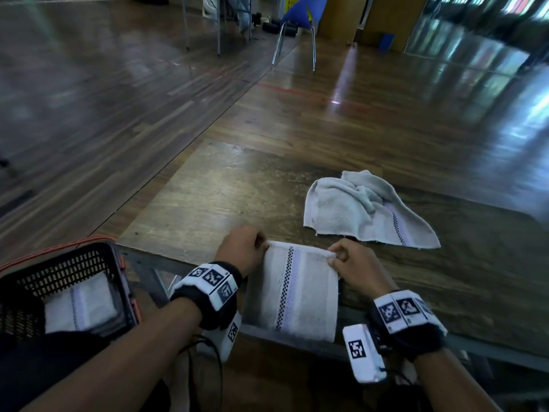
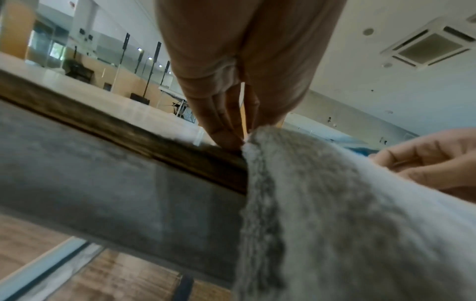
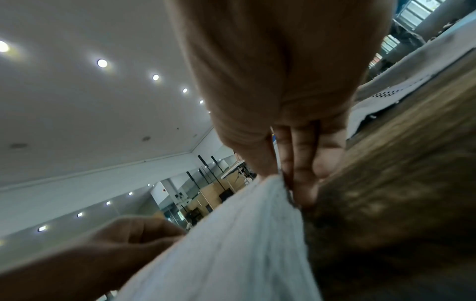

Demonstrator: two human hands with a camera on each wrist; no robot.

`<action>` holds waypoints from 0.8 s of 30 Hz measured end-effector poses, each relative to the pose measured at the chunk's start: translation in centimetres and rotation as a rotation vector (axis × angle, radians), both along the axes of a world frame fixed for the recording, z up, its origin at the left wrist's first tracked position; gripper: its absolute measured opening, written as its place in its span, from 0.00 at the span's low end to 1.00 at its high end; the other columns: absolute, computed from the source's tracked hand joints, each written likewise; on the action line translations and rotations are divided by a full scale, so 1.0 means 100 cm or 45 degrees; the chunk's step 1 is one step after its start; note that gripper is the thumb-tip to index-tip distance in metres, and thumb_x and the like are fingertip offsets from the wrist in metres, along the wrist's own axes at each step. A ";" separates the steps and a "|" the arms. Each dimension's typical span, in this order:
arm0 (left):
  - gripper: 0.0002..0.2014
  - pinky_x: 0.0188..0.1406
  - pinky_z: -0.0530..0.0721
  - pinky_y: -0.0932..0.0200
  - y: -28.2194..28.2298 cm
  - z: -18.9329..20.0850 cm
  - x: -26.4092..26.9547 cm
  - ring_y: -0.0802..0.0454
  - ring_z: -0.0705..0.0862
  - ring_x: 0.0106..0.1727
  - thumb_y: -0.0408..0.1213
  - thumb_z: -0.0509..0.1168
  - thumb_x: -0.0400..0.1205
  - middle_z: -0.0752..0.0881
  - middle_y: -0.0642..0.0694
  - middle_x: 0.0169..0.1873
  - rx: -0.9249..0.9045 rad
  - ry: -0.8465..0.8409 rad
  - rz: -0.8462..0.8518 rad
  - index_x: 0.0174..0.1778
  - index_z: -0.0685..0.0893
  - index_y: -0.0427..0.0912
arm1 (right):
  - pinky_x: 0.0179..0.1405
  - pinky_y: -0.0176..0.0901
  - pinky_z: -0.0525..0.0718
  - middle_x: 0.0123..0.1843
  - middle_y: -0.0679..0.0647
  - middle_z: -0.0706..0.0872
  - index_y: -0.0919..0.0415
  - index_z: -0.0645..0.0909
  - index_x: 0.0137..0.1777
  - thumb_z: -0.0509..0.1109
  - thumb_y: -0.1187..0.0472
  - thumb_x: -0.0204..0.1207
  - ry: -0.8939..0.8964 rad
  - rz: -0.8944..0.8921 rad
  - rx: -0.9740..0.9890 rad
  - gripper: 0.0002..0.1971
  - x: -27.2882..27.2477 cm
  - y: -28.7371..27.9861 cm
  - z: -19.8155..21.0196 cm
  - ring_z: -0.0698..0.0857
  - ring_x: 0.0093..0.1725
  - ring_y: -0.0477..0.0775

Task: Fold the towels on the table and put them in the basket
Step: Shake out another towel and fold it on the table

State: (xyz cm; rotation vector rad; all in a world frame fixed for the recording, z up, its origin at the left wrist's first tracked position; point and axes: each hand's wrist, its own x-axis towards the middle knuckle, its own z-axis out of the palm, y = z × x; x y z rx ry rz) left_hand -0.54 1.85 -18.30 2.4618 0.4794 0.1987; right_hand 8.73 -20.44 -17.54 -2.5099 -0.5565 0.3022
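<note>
Fingers of the left hand (image 1: 244, 248) are pinching the far left corner of a folded white towel (image 1: 297, 288), and the right hand (image 1: 355, 266) is pinching the far right corner of the same towel between thumb and curled fingers. From the left wrist view, the left hand (image 2: 231, 85) is gripping the towel (image 2: 335, 203) edge right at the table lip, with the right hand (image 2: 432, 163) showing beyond the cloth. From the right wrist view, the right hand (image 3: 283, 101) is closing on the towel (image 3: 244, 244) corner, the left hand (image 3: 108, 250) lying at the opposite side.

This towel is lying on the near edge of the wooden table (image 1: 237, 188), its near end hanging over the edge, a checked stripe running along its length. A second towel (image 1: 365, 209) is lying crumpled on the table, farther out and to the right, apart from the hands. To the left, beside the table, a black basket (image 1: 68, 272) with an orange rim is holding a folded towel (image 1: 80, 304) already. Beyond the table, a blue chair (image 1: 300, 13) is standing on the floor.
</note>
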 end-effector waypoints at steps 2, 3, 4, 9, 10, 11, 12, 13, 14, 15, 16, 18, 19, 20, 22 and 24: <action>0.07 0.52 0.83 0.52 -0.005 0.001 0.003 0.46 0.84 0.48 0.41 0.66 0.79 0.88 0.43 0.44 -0.077 -0.041 0.041 0.43 0.86 0.42 | 0.33 0.35 0.76 0.38 0.43 0.85 0.51 0.81 0.47 0.70 0.58 0.75 -0.100 -0.098 0.036 0.03 -0.002 -0.004 -0.001 0.83 0.39 0.43; 0.07 0.51 0.82 0.54 -0.007 0.001 0.005 0.46 0.84 0.47 0.41 0.66 0.79 0.88 0.43 0.43 -0.128 -0.051 0.069 0.41 0.86 0.41 | 0.37 0.38 0.78 0.40 0.46 0.87 0.52 0.83 0.47 0.69 0.59 0.75 -0.144 -0.122 0.047 0.03 -0.002 -0.005 -0.001 0.84 0.41 0.47; 0.08 0.48 0.81 0.56 -0.009 0.001 0.007 0.47 0.83 0.45 0.41 0.66 0.79 0.88 0.42 0.42 -0.171 -0.052 0.097 0.39 0.85 0.41 | 0.41 0.41 0.80 0.43 0.49 0.88 0.55 0.84 0.49 0.69 0.60 0.76 -0.176 -0.131 0.053 0.05 -0.002 -0.005 -0.001 0.85 0.43 0.49; 0.12 0.42 0.77 0.58 -0.014 0.003 0.014 0.44 0.80 0.41 0.38 0.62 0.81 0.86 0.34 0.42 -0.187 0.027 0.113 0.37 0.81 0.35 | 0.48 0.45 0.83 0.49 0.53 0.90 0.58 0.85 0.52 0.67 0.60 0.78 -0.256 -0.095 0.021 0.08 -0.001 -0.002 0.002 0.86 0.47 0.53; 0.12 0.45 0.79 0.55 -0.015 0.004 0.013 0.43 0.81 0.43 0.38 0.61 0.82 0.86 0.34 0.45 -0.147 0.054 0.073 0.40 0.82 0.33 | 0.49 0.47 0.84 0.49 0.52 0.90 0.56 0.84 0.53 0.66 0.59 0.78 -0.266 -0.082 0.007 0.08 -0.002 -0.001 0.002 0.86 0.48 0.54; 0.11 0.49 0.81 0.52 -0.016 0.005 0.012 0.42 0.82 0.47 0.37 0.59 0.82 0.85 0.36 0.49 -0.054 0.069 0.022 0.45 0.82 0.33 | 0.48 0.49 0.84 0.48 0.51 0.89 0.54 0.82 0.53 0.66 0.59 0.78 -0.277 -0.066 -0.015 0.07 -0.003 -0.001 0.003 0.86 0.47 0.54; 0.10 0.54 0.81 0.49 -0.017 0.006 0.011 0.42 0.81 0.52 0.37 0.58 0.81 0.83 0.39 0.53 0.088 0.065 -0.041 0.51 0.82 0.36 | 0.47 0.51 0.85 0.47 0.50 0.88 0.52 0.81 0.51 0.65 0.58 0.78 -0.294 -0.048 -0.040 0.05 -0.004 0.000 0.003 0.86 0.46 0.54; 0.11 0.58 0.79 0.47 -0.020 0.006 0.010 0.43 0.79 0.58 0.36 0.58 0.81 0.81 0.42 0.58 0.256 0.045 -0.118 0.56 0.81 0.40 | 0.45 0.51 0.84 0.45 0.50 0.88 0.52 0.80 0.47 0.65 0.58 0.77 -0.310 -0.031 -0.062 0.02 -0.004 0.000 0.003 0.85 0.44 0.54; 0.13 0.62 0.76 0.47 -0.023 0.006 0.010 0.45 0.77 0.62 0.36 0.58 0.80 0.79 0.45 0.61 0.403 0.018 -0.208 0.60 0.79 0.43 | 0.44 0.52 0.84 0.43 0.50 0.87 0.52 0.79 0.44 0.66 0.58 0.77 -0.316 -0.019 -0.075 0.01 -0.004 0.001 0.004 0.85 0.43 0.54; 0.15 0.63 0.73 0.49 -0.027 0.005 0.011 0.46 0.76 0.64 0.35 0.58 0.80 0.79 0.47 0.63 0.488 0.005 -0.292 0.62 0.79 0.45 | 0.44 0.52 0.84 0.42 0.51 0.86 0.53 0.79 0.42 0.66 0.59 0.76 -0.307 -0.013 -0.082 0.02 -0.003 0.001 0.005 0.84 0.42 0.55; 0.15 0.62 0.72 0.49 -0.031 0.005 0.011 0.48 0.77 0.63 0.36 0.57 0.81 0.79 0.48 0.62 0.524 0.010 -0.355 0.63 0.79 0.46 | 0.44 0.52 0.84 0.41 0.51 0.85 0.54 0.79 0.41 0.66 0.61 0.76 -0.295 -0.004 -0.086 0.03 -0.003 0.002 0.006 0.84 0.42 0.56; 0.14 0.56 0.77 0.50 -0.035 0.005 0.013 0.47 0.80 0.59 0.38 0.55 0.84 0.80 0.49 0.59 0.486 0.039 -0.385 0.61 0.82 0.46 | 0.43 0.53 0.83 0.41 0.53 0.83 0.57 0.76 0.40 0.65 0.64 0.77 -0.307 0.054 -0.098 0.05 -0.003 0.003 0.008 0.83 0.41 0.58; 0.13 0.52 0.80 0.50 -0.034 0.005 0.014 0.46 0.81 0.57 0.38 0.55 0.84 0.80 0.49 0.57 0.440 0.048 -0.364 0.58 0.83 0.45 | 0.41 0.54 0.82 0.41 0.54 0.82 0.57 0.74 0.39 0.65 0.65 0.77 -0.331 0.103 -0.100 0.06 -0.004 0.003 0.009 0.81 0.40 0.58; 0.12 0.48 0.82 0.51 -0.034 0.005 0.015 0.46 0.82 0.54 0.38 0.55 0.84 0.81 0.48 0.56 0.409 0.051 -0.339 0.55 0.83 0.43 | 0.40 0.54 0.81 0.42 0.54 0.80 0.58 0.73 0.39 0.64 0.66 0.77 -0.357 0.155 -0.093 0.07 -0.005 0.003 0.010 0.80 0.40 0.58; 0.10 0.44 0.80 0.54 -0.032 0.004 0.016 0.47 0.82 0.50 0.37 0.57 0.84 0.83 0.47 0.52 0.378 0.038 -0.301 0.51 0.83 0.42 | 0.39 0.54 0.80 0.42 0.53 0.78 0.59 0.73 0.39 0.64 0.67 0.77 -0.370 0.227 -0.074 0.06 -0.005 0.002 0.012 0.78 0.40 0.56; 0.07 0.45 0.81 0.53 -0.030 0.004 0.015 0.47 0.82 0.47 0.37 0.58 0.83 0.84 0.46 0.48 0.327 0.007 -0.266 0.48 0.82 0.42 | 0.39 0.53 0.79 0.40 0.51 0.79 0.59 0.73 0.42 0.63 0.66 0.78 -0.322 0.210 -0.054 0.05 -0.004 0.000 0.013 0.78 0.39 0.55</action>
